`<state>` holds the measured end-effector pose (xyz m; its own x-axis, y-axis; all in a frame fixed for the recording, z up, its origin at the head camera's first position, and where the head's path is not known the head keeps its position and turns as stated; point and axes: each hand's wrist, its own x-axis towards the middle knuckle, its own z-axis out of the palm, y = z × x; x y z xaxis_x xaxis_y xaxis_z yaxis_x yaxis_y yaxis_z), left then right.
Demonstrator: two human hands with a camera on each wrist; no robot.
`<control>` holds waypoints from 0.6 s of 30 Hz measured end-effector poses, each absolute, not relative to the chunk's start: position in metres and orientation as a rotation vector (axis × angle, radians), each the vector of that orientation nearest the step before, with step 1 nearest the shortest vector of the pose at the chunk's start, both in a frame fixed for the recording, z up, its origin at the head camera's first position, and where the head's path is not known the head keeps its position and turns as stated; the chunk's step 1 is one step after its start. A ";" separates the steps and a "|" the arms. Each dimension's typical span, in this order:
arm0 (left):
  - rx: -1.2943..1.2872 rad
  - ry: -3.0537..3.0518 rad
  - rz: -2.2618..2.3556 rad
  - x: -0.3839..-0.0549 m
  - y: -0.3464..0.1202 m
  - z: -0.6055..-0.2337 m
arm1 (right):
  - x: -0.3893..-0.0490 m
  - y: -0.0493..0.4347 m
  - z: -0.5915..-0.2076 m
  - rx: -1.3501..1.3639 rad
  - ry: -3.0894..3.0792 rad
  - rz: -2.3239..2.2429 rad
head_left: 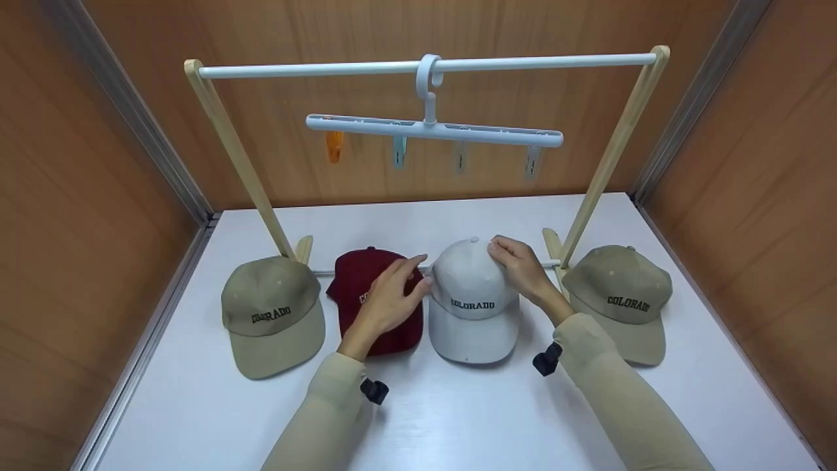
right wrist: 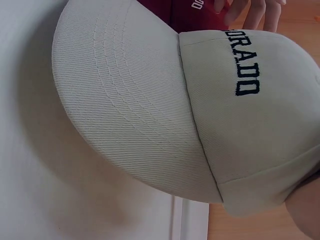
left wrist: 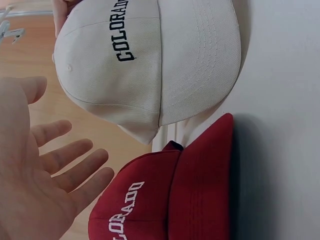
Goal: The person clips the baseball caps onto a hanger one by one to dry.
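Observation:
A white cap [head_left: 472, 281] with dark COLORADO lettering faces forward, its brim toward the person. My right hand [head_left: 520, 265] grips it by the upper right side of the crown, fingers bent at the cloth. My left hand [head_left: 392, 297] hovers over a dark red cap [head_left: 405, 330], fingers spread and holding nothing, thumb tip near the white cap's left side. In the left wrist view the left palm [left wrist: 30, 175] shows open beside both caps. Most of the right hand is hidden behind the crown in the right wrist view.
Olive caps stand at the left [head_left: 273, 314] and right [head_left: 621, 301]. Behind them rises a wooden-legged rack with a white rod [head_left: 314, 69]. From it hangs a pale blue clip hanger [head_left: 435, 129] with an orange clip [head_left: 334, 147] and several others. Wood-grain panels enclose the white table [head_left: 444, 425].

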<state>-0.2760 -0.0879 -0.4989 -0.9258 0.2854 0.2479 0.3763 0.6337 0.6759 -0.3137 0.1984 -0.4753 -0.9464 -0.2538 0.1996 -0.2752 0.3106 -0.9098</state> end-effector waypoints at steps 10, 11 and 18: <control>-0.553 -2.706 -1.246 -0.283 -0.086 -0.500 | -0.313 0.195 -0.470 0.555 -2.507 1.766; -0.553 -2.701 -1.262 -0.284 -0.086 -0.501 | -0.313 0.195 -0.470 0.563 -2.504 1.768; -0.559 -2.681 -1.329 -0.286 -0.084 -0.502 | -0.310 0.192 -0.466 0.611 -2.507 1.767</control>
<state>-0.2865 -0.0842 -0.5018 -0.9279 0.2805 0.2456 0.3653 0.5525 0.7492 -0.3101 0.1924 -0.4663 -0.9236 -0.3049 0.2323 -0.3211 0.2849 -0.9031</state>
